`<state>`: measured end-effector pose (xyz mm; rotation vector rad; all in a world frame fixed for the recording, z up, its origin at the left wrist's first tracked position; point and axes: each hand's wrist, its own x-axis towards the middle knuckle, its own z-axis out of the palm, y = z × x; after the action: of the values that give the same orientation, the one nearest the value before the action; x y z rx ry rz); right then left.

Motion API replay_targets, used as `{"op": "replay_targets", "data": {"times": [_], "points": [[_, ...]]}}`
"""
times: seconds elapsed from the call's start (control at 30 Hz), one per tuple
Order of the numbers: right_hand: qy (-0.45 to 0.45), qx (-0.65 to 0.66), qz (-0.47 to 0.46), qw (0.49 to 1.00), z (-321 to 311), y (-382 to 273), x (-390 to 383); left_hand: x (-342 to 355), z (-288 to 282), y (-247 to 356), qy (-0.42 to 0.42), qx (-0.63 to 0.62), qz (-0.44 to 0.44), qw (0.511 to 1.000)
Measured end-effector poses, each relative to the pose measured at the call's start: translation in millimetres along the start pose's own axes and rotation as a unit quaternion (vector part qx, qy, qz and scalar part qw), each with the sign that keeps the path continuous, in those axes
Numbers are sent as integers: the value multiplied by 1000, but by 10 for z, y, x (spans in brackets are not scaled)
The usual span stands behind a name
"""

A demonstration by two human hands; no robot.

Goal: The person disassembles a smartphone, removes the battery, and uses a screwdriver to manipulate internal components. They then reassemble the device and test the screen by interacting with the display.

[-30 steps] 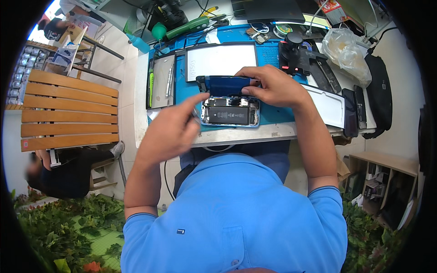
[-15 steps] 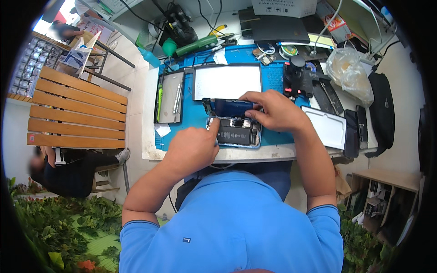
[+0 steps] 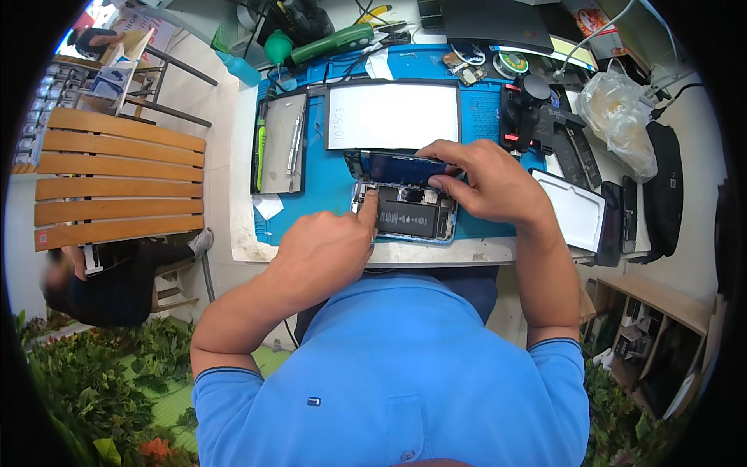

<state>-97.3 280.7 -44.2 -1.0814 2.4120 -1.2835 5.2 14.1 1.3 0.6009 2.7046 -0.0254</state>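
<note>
My right hand grips a dark screen assembly, raised along the far edge of an opened phone. My left hand has its index finger reaching onto the upper left corner of the phone's internals, beside a black battery; its other fingers are curled, and whatever they might hold is hidden. The phone body lies on a blue work mat. Behind the screen is a white board with a dark frame. A tray with slim tools sits to the left.
On the bench are a black fixture, a white box tray, a green cylindrical tool, a plastic bag and a black pouch. A slatted wooden seat and another person are at the left.
My left index finger has come from above and left onto the phone's internals. My right hand still holds the screen raised. The view has shifted, moving the bench within the picture.
</note>
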Motion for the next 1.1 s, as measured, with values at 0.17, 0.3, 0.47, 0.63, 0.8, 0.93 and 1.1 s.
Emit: {"op": "replay_targets", "data": {"times": [0.17,0.3,0.47,0.63,0.8,0.93,1.1], "points": [[0,-3,-6,1000,-4,18,9,28,-18,-30,13,-34,0,999],[-9,5,8,1000,-19,-14,24,86,-50,-36,-2,-73,-5,997],[7,12,-11,1000,-5,7,19,100,-61,-56,2,-114,-5,993],[-1,17,-1,1000,-12,-8,29,49,-73,-90,7,-147,-10,989],[-19,1,9,1000,-40,-97,-7,-289,-263,-259,104,-264,-20,959],[-13,-66,-21,998,19,-186,-75,-330,-103,-580,228,-369,-134,891],[-50,-105,2,993,-7,-321,-85,-299,188,-718,203,-419,-131,875]]}}
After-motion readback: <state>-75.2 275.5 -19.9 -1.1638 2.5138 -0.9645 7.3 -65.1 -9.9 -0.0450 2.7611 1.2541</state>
